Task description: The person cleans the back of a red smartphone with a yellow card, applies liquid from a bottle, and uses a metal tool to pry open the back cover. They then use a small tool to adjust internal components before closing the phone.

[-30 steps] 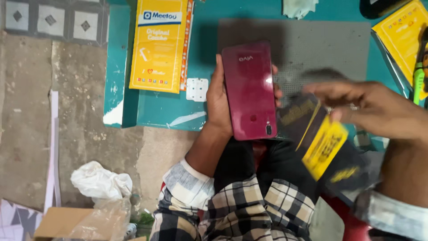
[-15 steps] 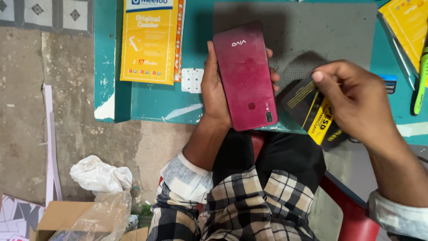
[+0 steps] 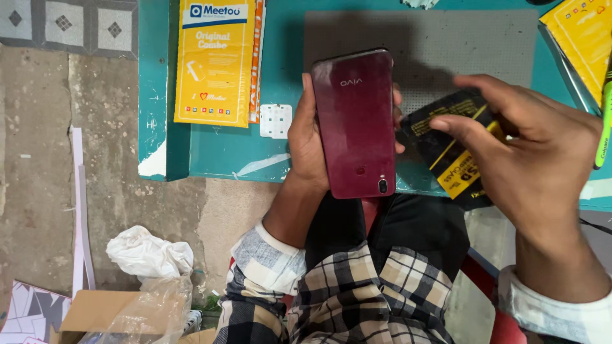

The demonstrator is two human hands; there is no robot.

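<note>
My left hand [image 3: 307,148] grips a dark red smartphone [image 3: 356,124] from the side, its glossy back facing up, above the near edge of the teal table [image 3: 223,153]. My right hand [image 3: 529,159] pinches a black and yellow flat packet [image 3: 449,150] just to the right of the phone, fingers curled over its top edge. The packet's lower part lies over the table's edge. Both hands hover in front of a grey work mat [image 3: 446,44].
A yellow flat box [image 3: 213,64] and a small white square card [image 3: 275,121] lie on the table's left part. Another yellow packet [image 3: 583,44] and a green pen [image 3: 604,121] are at the right. On the concrete floor lie crumpled white plastic [image 3: 150,253] and a cardboard box [image 3: 95,312].
The phone has stayed in my left hand. My right hand has brought the black and yellow packet up from my lap toward the table, beside the phone.
</note>
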